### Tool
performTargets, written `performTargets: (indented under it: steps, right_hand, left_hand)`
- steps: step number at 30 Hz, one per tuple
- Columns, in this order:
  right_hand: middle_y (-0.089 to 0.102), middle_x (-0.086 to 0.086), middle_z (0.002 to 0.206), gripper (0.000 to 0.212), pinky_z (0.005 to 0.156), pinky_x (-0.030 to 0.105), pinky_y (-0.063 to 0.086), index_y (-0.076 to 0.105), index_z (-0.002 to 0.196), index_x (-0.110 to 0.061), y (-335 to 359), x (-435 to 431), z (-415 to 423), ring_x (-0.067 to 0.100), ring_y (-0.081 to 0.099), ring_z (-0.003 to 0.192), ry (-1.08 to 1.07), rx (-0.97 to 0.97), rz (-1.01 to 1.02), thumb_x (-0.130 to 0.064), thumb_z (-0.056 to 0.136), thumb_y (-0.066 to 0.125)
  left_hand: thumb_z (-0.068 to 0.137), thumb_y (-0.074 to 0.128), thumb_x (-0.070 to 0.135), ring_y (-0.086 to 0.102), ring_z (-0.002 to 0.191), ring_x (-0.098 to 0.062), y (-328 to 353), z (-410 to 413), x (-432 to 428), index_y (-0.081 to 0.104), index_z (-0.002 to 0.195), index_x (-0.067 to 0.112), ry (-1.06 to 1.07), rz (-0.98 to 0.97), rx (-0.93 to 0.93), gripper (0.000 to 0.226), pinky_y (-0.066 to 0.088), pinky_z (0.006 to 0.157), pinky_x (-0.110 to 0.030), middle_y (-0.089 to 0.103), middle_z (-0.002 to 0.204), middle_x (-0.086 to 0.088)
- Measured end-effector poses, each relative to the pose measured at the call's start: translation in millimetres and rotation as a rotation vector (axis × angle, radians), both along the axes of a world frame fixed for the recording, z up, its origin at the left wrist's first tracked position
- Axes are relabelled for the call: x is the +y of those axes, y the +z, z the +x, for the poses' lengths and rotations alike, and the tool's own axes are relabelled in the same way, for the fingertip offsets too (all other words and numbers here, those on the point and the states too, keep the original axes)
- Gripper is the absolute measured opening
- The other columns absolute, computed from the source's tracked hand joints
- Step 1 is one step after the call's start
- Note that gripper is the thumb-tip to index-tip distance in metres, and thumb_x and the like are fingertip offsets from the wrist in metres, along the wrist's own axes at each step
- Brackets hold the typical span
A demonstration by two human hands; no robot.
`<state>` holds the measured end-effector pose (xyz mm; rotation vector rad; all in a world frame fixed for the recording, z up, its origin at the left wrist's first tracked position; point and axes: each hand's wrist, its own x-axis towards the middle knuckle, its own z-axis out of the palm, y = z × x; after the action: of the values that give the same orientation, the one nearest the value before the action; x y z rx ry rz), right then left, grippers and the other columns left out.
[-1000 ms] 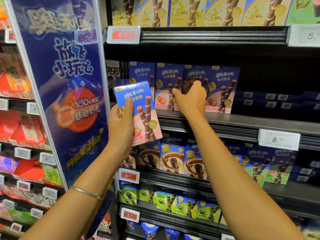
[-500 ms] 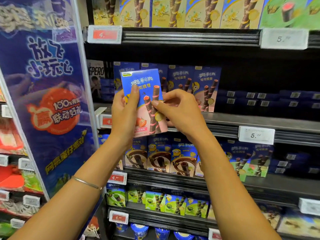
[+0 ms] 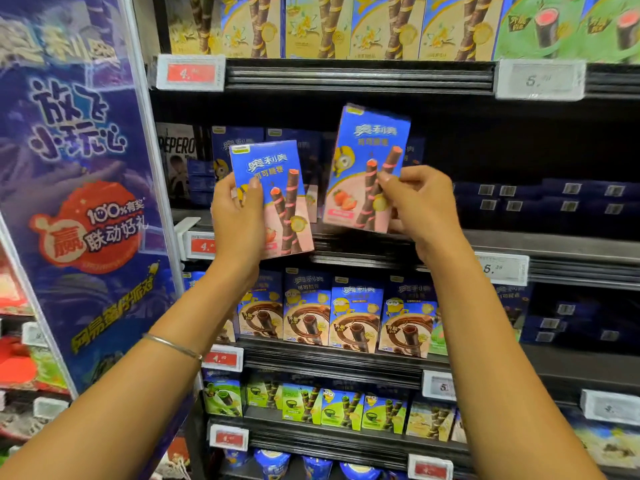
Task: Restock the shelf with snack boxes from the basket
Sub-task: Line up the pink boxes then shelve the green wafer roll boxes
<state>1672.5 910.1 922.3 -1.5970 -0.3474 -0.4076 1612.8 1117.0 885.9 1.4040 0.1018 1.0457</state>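
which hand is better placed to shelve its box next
Right, probably: the right hand holds its strawberry box higher, bottom edge level with the middle shelf; the left hand holds the other box lower, across the front rail.

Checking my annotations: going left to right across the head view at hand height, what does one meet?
First the blue promotional banner → Pepero box → left hand → strawberry wafer-roll box it holds → second strawberry wafer-roll box → right hand gripping it → dark blue boxes lying flat.
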Motion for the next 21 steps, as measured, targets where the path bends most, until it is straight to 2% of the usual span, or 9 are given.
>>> performTargets:
  steps: [3, 7, 11, 15, 18, 21]
  right_hand:
    - [0.075, 0.007, 0.095, 0.025, 0.082, 0.047, 0.061, 0.063, 0.108, -0.012, -3.5, 0.3, 21.5, 0.018, 0.074, 0.087, -0.130, -0.037, -0.038, -0.029, 0.092, 0.072]
    - [0.072, 0.006, 0.102, 0.024, 0.081, 0.039, 0.057, 0.060, 0.103, -0.013, -12.8, 10.9, 41.8, 0.021, 0.070, 0.092, -0.241, -0.074, -0.176, -0.030, 0.092, 0.072]
    - [0.068, 0.008, 0.111, 0.027, 0.076, 0.038, 0.050, 0.065, 0.105, -0.015, -15.0, 21.9, 50.5, 0.029, 0.064, 0.099, -0.363, -0.096, -0.320, -0.038, 0.093, 0.069]
    - [0.071, 0.009, 0.106, 0.028, 0.074, 0.035, 0.050, 0.070, 0.102, -0.015, -12.2, 31.3, 53.7, 0.030, 0.066, 0.098, -0.369, -0.098, -0.338, -0.041, 0.091, 0.070]
    - [0.069, 0.008, 0.110, 0.033, 0.074, 0.036, 0.048, 0.067, 0.108, -0.014, -11.8, 37.7, 52.9, 0.029, 0.064, 0.102, -0.394, -0.102, -0.360, -0.041, 0.091, 0.071]
    - [0.064, 0.009, 0.117, 0.038, 0.076, 0.039, 0.048, 0.061, 0.113, -0.014, -10.7, 41.7, 52.0, 0.032, 0.062, 0.106, -0.428, -0.101, -0.394, -0.042, 0.091, 0.071]
  left_hand:
    - [0.112, 0.053, 0.025, 0.072, 0.097, -0.013, 0.6, 0.5, 6.4, 0.058, 0.137, 0.005, 0.031, -0.030, 0.002, 0.032, 0.060, 0.086, -0.042, 0.072, 0.124, -0.005]
    - [0.113, 0.052, 0.024, 0.072, 0.085, 0.003, 0.1, 1.2, 11.0, 0.057, 0.139, 0.006, 0.039, -0.037, -0.006, 0.032, 0.059, 0.072, -0.022, 0.072, 0.122, -0.002]
    - [0.113, 0.052, 0.024, 0.073, 0.090, -0.003, 1.2, -1.7, 13.1, 0.055, 0.141, 0.006, 0.034, -0.033, -0.007, 0.034, 0.061, 0.079, -0.028, 0.072, 0.124, -0.003]
    - [0.114, 0.051, 0.024, 0.073, 0.079, 0.004, 1.5, -3.3, 16.1, 0.054, 0.142, 0.006, 0.035, -0.035, -0.008, 0.034, 0.057, 0.064, -0.021, 0.072, 0.120, -0.001]
    - [0.114, 0.051, 0.025, 0.073, 0.077, 0.005, 0.2, -4.2, 18.2, 0.055, 0.140, 0.007, 0.034, -0.022, -0.002, 0.032, 0.058, 0.061, -0.020, 0.072, 0.112, 0.005]
    - [0.114, 0.051, 0.025, 0.075, 0.080, 0.002, -1.8, -3.4, 20.2, 0.054, 0.141, 0.007, 0.018, -0.031, 0.005, 0.033, 0.058, 0.062, -0.019, 0.073, 0.120, -0.001]
